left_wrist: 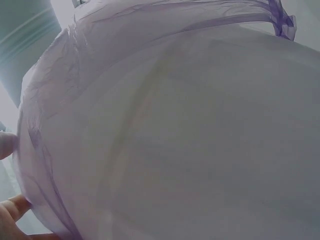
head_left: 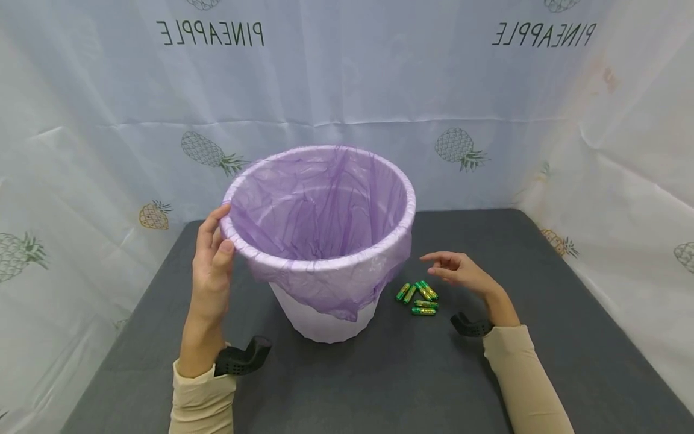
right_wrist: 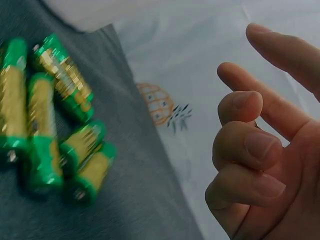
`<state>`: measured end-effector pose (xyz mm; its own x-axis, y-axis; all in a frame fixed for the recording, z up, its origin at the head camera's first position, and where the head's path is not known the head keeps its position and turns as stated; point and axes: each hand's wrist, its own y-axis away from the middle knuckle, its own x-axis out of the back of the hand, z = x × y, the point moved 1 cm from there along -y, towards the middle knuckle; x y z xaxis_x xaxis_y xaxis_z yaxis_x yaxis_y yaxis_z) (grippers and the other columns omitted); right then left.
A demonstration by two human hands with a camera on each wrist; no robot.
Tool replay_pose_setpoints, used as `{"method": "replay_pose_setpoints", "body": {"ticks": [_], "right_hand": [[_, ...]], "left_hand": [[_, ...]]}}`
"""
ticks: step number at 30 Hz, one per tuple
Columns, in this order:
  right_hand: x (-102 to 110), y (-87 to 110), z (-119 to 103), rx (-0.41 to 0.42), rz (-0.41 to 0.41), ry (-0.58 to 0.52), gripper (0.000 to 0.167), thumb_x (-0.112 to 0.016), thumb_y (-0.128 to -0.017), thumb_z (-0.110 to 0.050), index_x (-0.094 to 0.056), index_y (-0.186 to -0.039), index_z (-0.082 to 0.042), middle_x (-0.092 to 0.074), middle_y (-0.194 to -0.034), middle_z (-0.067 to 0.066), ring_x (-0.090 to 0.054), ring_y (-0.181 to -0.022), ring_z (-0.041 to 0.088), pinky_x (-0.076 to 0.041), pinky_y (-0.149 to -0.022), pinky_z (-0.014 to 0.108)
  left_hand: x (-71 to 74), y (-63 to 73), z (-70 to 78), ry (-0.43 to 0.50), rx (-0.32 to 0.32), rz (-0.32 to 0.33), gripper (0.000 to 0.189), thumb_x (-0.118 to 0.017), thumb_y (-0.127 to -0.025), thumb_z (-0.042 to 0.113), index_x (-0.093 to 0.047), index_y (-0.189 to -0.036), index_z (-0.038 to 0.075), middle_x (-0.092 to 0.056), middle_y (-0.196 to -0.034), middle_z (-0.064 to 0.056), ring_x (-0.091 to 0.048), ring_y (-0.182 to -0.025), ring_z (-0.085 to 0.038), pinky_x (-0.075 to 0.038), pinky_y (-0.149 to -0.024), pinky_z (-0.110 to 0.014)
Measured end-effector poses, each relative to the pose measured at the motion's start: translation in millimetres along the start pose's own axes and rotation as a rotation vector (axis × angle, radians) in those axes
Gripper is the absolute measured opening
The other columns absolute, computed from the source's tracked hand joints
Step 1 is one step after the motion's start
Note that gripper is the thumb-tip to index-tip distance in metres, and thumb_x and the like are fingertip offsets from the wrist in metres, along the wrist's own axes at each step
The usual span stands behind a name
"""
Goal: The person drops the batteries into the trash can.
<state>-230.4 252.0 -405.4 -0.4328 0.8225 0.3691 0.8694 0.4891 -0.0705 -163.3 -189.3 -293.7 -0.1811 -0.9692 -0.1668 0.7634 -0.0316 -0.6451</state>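
Note:
A white bin (head_left: 320,325) lined with a purple plastic bag (head_left: 325,295) stands upright on the dark table. My left hand (head_left: 211,271) rests on the left side of its rim. Fingertips (left_wrist: 19,206) show against the bag-covered outside in the left wrist view. My right hand (head_left: 458,272) hovers right of the bin with nothing in it. Its thumb and index finger are apart, the other fingers loosely curled. Just left of and in front of it lie several green and gold batteries (head_left: 425,304). The right wrist view shows the batteries (right_wrist: 42,125) close together on the cloth.
The dark tabletop (head_left: 379,386) reaches the back curtain (head_left: 347,90), printed with pineapples. Another light curtain (head_left: 645,150) hangs along the right side. Black wrist devices (head_left: 244,358) are worn on both forearms.

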Motion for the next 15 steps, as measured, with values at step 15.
{"method": "replay_pose_setpoints", "body": {"ticks": [15], "right_hand": [[0,0.8,33,-0.062,-0.024,0.032,0.042,-0.056,-0.095,-0.009,-0.048,-0.129,0.015,-0.049,-0.069,-0.009,-0.035,-0.049,0.009,-0.034,-0.046,0.027]], "left_hand": [[2.1,0.5,0.5,-0.005,0.029,-0.001,0.046,-0.040,-0.097,0.011,-0.035,-0.143,0.011,-0.054,-0.131,-0.004,-0.052,-0.117,-0.011,-0.041,-0.100,-0.018]]}}
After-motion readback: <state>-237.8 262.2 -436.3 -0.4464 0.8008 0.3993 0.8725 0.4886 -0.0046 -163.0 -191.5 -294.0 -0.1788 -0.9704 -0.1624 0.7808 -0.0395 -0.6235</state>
